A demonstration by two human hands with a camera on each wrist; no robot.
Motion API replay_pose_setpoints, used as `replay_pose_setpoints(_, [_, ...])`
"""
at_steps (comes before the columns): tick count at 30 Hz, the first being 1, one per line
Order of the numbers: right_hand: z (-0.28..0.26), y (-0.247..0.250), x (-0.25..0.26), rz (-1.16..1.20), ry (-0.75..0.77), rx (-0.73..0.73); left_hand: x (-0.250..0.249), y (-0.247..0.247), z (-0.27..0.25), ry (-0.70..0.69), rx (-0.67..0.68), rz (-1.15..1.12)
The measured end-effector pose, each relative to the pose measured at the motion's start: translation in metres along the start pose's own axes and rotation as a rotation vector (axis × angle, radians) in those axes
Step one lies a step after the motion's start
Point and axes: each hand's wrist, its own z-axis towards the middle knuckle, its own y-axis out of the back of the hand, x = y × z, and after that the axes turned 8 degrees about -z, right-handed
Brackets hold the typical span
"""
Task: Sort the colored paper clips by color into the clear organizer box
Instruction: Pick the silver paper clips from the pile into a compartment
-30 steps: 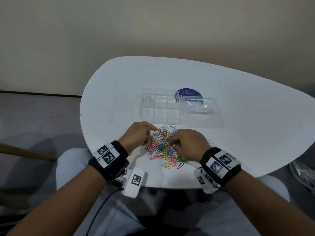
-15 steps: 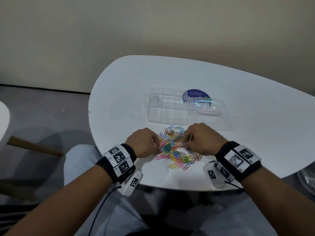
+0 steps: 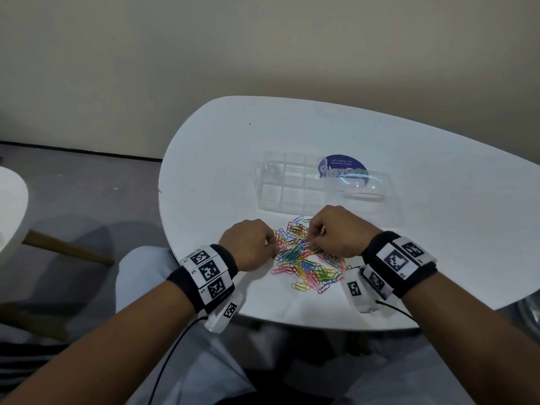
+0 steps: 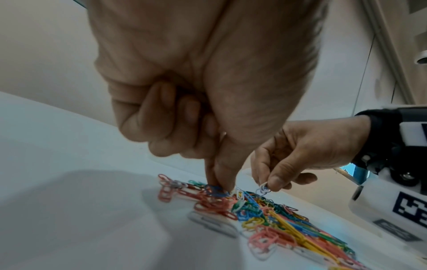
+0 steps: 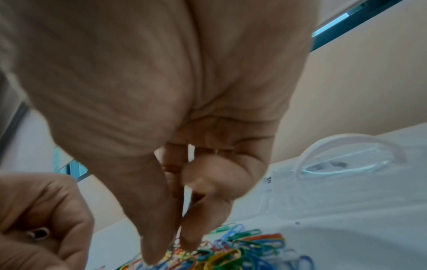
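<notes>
A: From the head view?
B: Both hands sit at the paper clips, a mixed pile on the white counter just in front of the clear organizer box. Its lid lies open to the right.

A: Left wrist view?
B: The left hand pinches a blue clip in the pile; the other fingers are curled. The right hand pinches a pale clip just above it.

A: Right wrist view?
B: Thumb and forefinger tips meet over the pile; that clip is hidden.

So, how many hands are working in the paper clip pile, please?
2: left hand at the left edge of the paper clip pile, right hand at its far right.
</notes>
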Motion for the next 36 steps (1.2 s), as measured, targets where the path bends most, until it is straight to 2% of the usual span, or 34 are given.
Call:
replay_pose_setpoints(6, [-0.002, 0.002, -0.006, 0.072, -0.024, -0.003, -0.002, 0.002, 0.000, -0.036, -0.025, 0.030])
replay_pose_setpoints(8, [-0.003, 0.002, -0.008, 0.047, -0.017, -0.029, -0.003, 0.004, 0.002, -0.003, -0.008, -0.084])
replay_pose_setpoints(10, [0.000, 0.003, -0.007, 0.035, -0.006, -0.059, -0.005, 0.006, 0.005, 0.080, 0.034, -0.364])
replay_pose_setpoints(14, [0.011, -0.001, 0.006, 0.036, 0.055, -0.063, -0.011, 0.014, 0.003, 0.280, 0.139, -1.140])
replay_pose_setpoints(16, [0.018, -0.007, 0.011, -0.042, 0.075, -0.032, -0.010, 0.019, 0.002, 0.271, 0.212, -1.381])
replay_pose_setpoints(18, [0.023, -0.012, 0.010, -0.131, 0.072, -0.002, -0.009, 0.023, 0.001, 0.230, 0.250, -1.522])
replay_pose_setpoints(21, [0.023, -0.015, 0.006, -0.204, 0.072, 0.000, -0.009, 0.022, 0.003, 0.211, 0.242, -1.589])
replay_pose_setpoints(26, [0.018, -0.015, -0.004, -0.185, 0.072, -0.036, -0.010, 0.011, 0.012, 0.274, 0.154, -1.559])
replay_pose_setpoints(30, [0.012, -0.011, -0.017, -0.023, 0.057, -0.082, -0.009, 0.005, 0.015, 0.383, 0.076, -1.522])
replay_pose_setpoints(33, [0.010, -0.006, -0.015, 0.143, 0.047, -0.168, -0.009, 0.003, 0.019, 0.461, 0.020, -1.433])
replay_pose_setpoints(36, [0.007, 0.001, 0.001, 0.308, 0.097, -0.243, -0.013, 0.000, 0.019, 0.511, 0.036, -1.443])
